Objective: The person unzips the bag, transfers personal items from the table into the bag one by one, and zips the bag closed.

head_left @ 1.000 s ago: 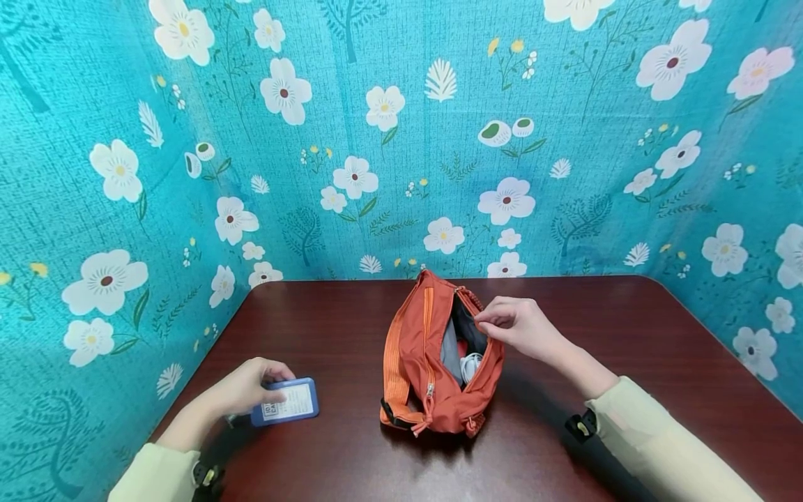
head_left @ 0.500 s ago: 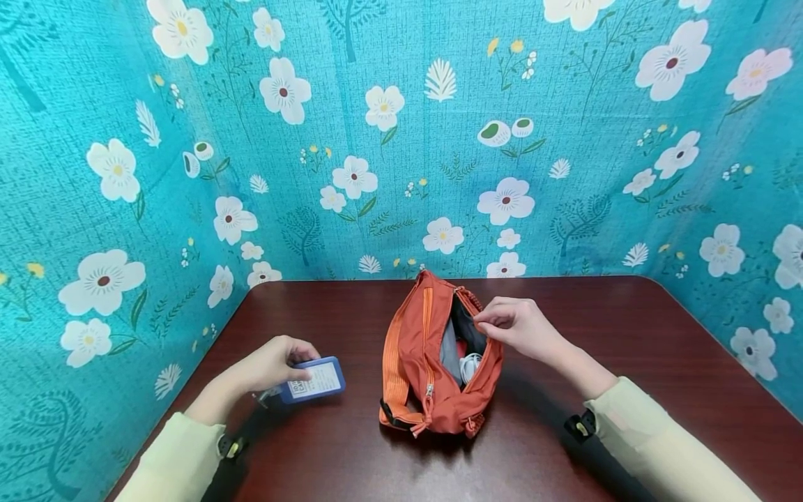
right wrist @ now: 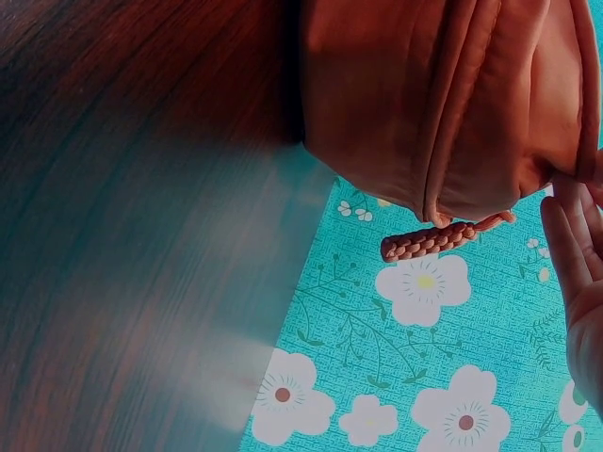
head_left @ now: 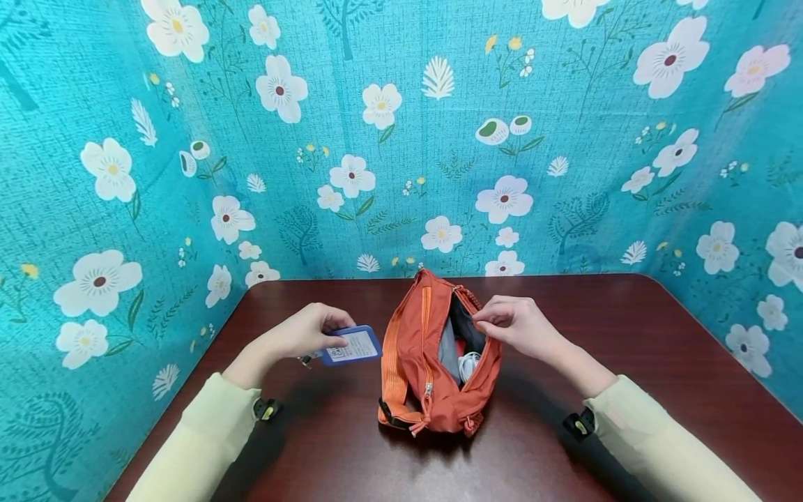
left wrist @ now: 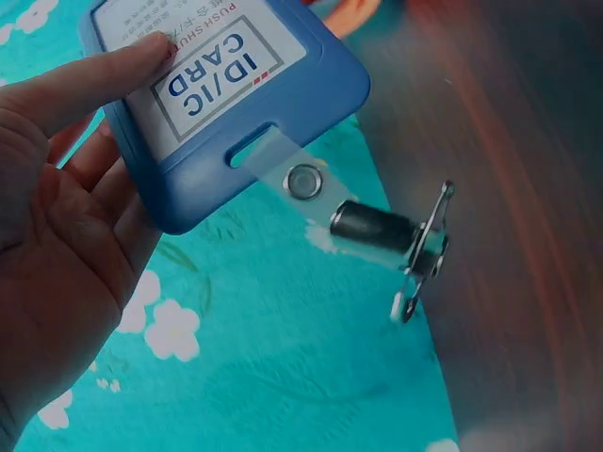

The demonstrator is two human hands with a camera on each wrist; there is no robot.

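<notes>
My left hand (head_left: 311, 330) pinches a blue ID card holder (head_left: 354, 346) between thumb and fingers, held above the table just left of the bag. In the left wrist view a clear strap with a metal clip (left wrist: 377, 226) dangles from the holder's slot. An orange-red waist bag (head_left: 410, 348) stands on the table with its main pocket unzipped. Inside it show a coiled white cable (head_left: 469, 365) and something red, partly hidden. My right hand (head_left: 517, 326) pinches the right edge of the bag's opening; the right wrist view shows only part of that hand (right wrist: 579, 273).
The dark wooden table (head_left: 602, 321) reaches back to a turquoise flowered cloth (head_left: 401, 174) that hangs behind and at both sides. An orange strap with a black buckle (head_left: 394, 413) lies along the bag's left side. A braided zipper pull (right wrist: 429, 242) hangs from the bag.
My left hand has moved right and farther back with the card holder, from the table's left side to close beside the bag. The right hand and bag have stayed in place.
</notes>
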